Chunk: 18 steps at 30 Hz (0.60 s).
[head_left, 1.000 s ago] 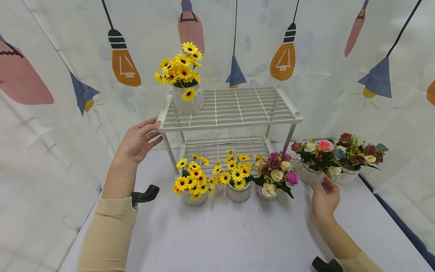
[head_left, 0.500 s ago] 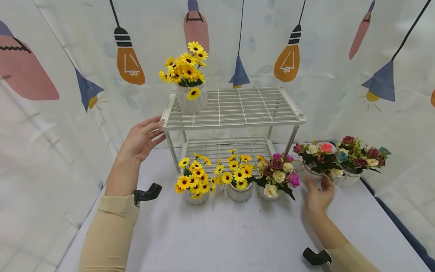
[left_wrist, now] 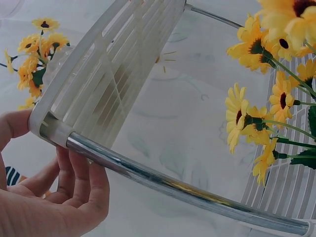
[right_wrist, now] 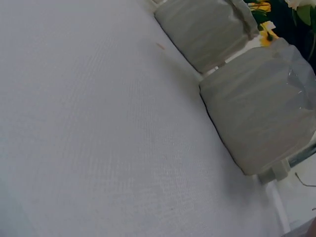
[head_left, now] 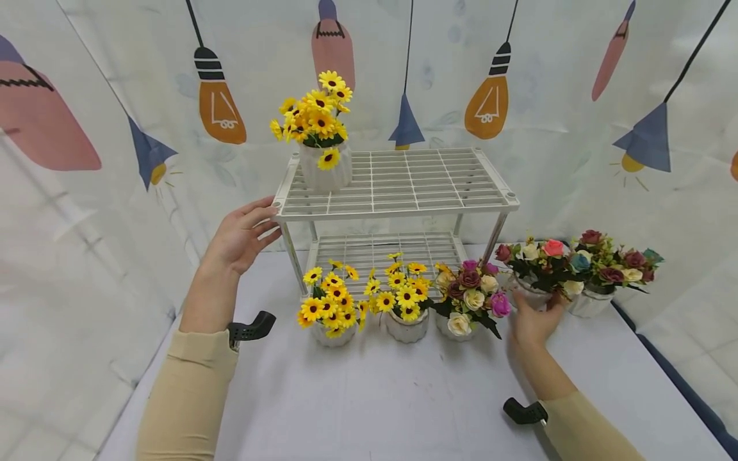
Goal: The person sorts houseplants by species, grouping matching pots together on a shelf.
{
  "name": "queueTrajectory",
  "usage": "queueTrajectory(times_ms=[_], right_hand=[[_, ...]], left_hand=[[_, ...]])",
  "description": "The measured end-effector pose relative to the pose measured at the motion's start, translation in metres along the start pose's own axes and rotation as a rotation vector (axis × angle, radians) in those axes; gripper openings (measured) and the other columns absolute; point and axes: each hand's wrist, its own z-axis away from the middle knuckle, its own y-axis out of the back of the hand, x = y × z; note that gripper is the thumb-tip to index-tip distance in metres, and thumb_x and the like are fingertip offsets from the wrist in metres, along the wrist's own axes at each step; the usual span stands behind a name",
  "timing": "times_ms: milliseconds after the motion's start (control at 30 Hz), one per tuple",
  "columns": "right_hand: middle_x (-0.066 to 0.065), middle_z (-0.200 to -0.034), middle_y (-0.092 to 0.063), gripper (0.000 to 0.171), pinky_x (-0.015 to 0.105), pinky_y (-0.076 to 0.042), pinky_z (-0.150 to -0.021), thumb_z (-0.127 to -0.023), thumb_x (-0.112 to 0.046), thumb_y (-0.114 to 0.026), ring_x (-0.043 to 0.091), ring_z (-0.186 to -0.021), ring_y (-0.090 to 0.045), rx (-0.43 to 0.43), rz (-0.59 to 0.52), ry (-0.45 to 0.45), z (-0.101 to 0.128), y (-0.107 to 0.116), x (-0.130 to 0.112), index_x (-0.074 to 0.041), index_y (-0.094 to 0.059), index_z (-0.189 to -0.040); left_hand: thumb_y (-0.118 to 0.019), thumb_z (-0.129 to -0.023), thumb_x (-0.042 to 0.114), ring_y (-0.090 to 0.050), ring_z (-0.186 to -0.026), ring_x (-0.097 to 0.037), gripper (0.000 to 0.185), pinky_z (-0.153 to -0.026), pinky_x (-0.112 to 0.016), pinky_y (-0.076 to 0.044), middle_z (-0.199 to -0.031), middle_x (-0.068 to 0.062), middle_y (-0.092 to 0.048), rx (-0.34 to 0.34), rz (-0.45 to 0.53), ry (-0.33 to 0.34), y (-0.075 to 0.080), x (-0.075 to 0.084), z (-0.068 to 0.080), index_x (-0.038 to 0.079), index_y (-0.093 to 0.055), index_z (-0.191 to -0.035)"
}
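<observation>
My left hand (head_left: 239, 237) holds the front left corner of a white two-tier wire rack (head_left: 403, 182). In the left wrist view, fingertips (left_wrist: 17, 123) press the corner from above while the other fingers curl below it by the metal leg (left_wrist: 163, 177). My right hand (head_left: 536, 326) grips a white pot (head_left: 527, 294) of mixed artificial roses, thumb on one side and fingers on the other. This pot stands right of the rack. The fingers are mostly out of the right wrist view, where two other white pots (right_wrist: 256, 108) show.
A pot of yellow daisies (head_left: 325, 166) sits on the top tier's left. In front of the rack stand two yellow daisy pots (head_left: 331, 333) (head_left: 407, 328) and one rose pot (head_left: 455, 328). Another rose pot (head_left: 590, 301) is at far right. White cloth covers the table (head_left: 369, 397).
My right hand has moved left and forward to the rose pot, and its fingers have closed round it. The left hand stays at the rack corner.
</observation>
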Motion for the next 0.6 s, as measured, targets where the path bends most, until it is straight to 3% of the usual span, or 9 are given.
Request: queueTrajectory(times_ms=[133, 267, 367, 600], right_hand=[[0.006, -0.163, -0.030, 0.092, 0.016, -0.018, -0.115, -0.085, 0.011, -0.075, 0.009, -0.147, -0.024, -0.001, -0.005, 0.003, -0.008, -0.003, 0.002, -0.010, -0.026, -0.159], [0.001, -0.164, -0.030, 0.099, 0.014, -0.019, -0.114, -0.081, 0.017, -0.075, 0.008, -0.147, -0.024, -0.031, -0.041, 0.001, -0.021, -0.006, 0.008, -0.013, -0.024, -0.160], [0.001, -0.165, -0.026, 0.102, 0.014, -0.015, -0.114, -0.081, 0.015, -0.076, 0.009, -0.149, -0.021, -0.046, 0.005, 0.001, -0.025, -0.008, 0.012, -0.014, -0.020, -0.161], [-0.002, -0.165, -0.029, 0.102, 0.013, -0.013, -0.114, -0.080, 0.010, -0.082, 0.007, -0.148, -0.021, 0.023, 0.039, -0.001, -0.028, -0.008, 0.016, -0.016, -0.024, -0.160]], left_hand=[[-0.069, -0.101, 0.021, -0.056, -0.116, -0.018, 0.063, -0.115, -0.044, -0.032, -0.135, -0.007, -0.057, -0.006, 0.006, 0.002, -0.001, 0.001, 0.000, 0.002, -0.042, -0.154], [-0.069, -0.101, 0.021, -0.057, -0.116, -0.018, 0.062, -0.109, -0.039, -0.038, -0.134, -0.006, -0.057, 0.005, 0.005, 0.003, 0.000, 0.000, 0.001, 0.002, -0.042, -0.154], [-0.069, -0.102, 0.021, -0.057, -0.116, -0.018, 0.062, -0.104, -0.035, -0.041, -0.131, -0.003, -0.059, 0.012, 0.007, 0.001, 0.002, 0.000, 0.002, 0.002, -0.042, -0.154], [-0.069, -0.101, 0.022, -0.056, -0.117, -0.018, 0.062, -0.106, -0.037, -0.040, -0.136, -0.007, -0.056, -0.002, 0.015, -0.006, 0.000, -0.002, 0.000, 0.002, -0.042, -0.154]])
